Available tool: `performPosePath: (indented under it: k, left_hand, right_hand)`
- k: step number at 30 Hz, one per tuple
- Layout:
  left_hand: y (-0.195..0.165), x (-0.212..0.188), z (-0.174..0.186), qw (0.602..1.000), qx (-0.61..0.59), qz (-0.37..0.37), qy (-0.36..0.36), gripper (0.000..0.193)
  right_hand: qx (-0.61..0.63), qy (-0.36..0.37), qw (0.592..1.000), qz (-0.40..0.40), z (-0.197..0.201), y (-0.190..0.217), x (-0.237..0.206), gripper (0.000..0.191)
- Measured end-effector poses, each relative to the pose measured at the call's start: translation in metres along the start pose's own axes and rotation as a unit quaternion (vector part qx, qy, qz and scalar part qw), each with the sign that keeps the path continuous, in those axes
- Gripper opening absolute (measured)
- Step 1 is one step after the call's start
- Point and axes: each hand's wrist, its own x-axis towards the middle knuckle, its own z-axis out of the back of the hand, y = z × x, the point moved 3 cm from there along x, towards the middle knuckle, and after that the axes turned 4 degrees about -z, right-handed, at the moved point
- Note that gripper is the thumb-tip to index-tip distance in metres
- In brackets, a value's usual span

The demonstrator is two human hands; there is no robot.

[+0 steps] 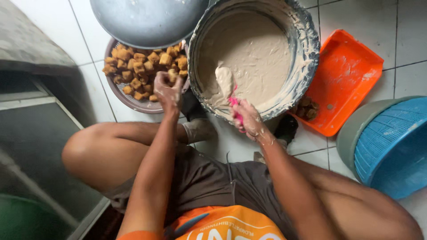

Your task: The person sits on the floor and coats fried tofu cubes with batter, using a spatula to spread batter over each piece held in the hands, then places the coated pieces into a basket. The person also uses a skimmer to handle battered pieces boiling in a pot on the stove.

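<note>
Head view, looking down past bent knees to a white tiled floor (66, 26).

Landmark: large round batter basin (307, 53), rim crusted, filled with pale beige batter (258, 49).

Right hand (249, 121) at the near rim of the basin, grip closed around a pink-handled spoon (234, 104); spoon bowl (224, 80) heaped with thick batter, resting just inside the near wall.

Left hand (168, 91) to the left of the basin, fingers curled shut on one fried tofu cube (172, 76), held over the near edge of a brown perforated tray (133, 103). Remaining tofu cubes (142, 66) piled on that tray, touching the basin's left wall; grey metal bowl (147, 18) overlapping the tray's far side.

Handling, as judgement: tofu cube probably light, spongy, easily crushed, best pinched by opposite faces; batter heavy, clinging, slippery on skin; spoon handle likely slick with batter, best held well up its pink end.

Right of the basin: orange plastic tray (342, 75), floured, a few dark pieces (306, 108) at its near corner. Further right: blue slotted basket (396, 146) nested in a grey-green tub (351, 133).

No packages or wall signs in sight; sole lettering a white print on the orange shirt hem (227, 224), below the basin.
</note>
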Motion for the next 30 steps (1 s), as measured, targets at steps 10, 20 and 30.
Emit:
performPosePath:
  k: [10, 20, 30]
  left_hand:
    - [-0.148, -0.067, -0.002, 0.942, -0.125, -0.184, 0.253, 0.025]
    - [-0.137, -0.069, -0.018, 0.769, -0.465, 0.158, 0.410, 0.028]
    - [-0.115, -0.074, -0.041, 0.758, -0.444, 0.225, 0.421, 0.023]
  right_hand:
    - [-0.134, -0.081, 0.949, 0.274, -0.037, 0.061, -0.025, 0.037]
    - [-0.013, -0.029, 0.975, 0.220, -0.004, 0.063, -0.029, 0.023]
    - [-0.094, -0.121, 0.944, 0.292, -0.004, 0.069, -0.028, 0.021]
